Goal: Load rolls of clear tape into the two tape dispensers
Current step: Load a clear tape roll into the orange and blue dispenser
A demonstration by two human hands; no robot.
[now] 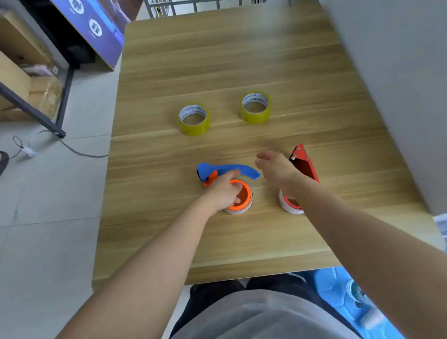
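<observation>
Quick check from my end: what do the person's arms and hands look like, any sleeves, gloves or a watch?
Both arms are bare all the way into frame, with no sleeves showing. The left hand and right hand are ungloved, and no watch, ring or band is visible. The wrists look plain, though the picture is slightly soft.

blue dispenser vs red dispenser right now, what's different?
The blue dispenser has a blue handle and an orange hub; the red dispenser is all red. The left hand touches the blue one's hub; the right hand hovers open beside the red one. Both lie on the table, unloaded.

two tape rolls (194, 119) (255, 107), two dispensers (226, 181) (303, 176)
</observation>
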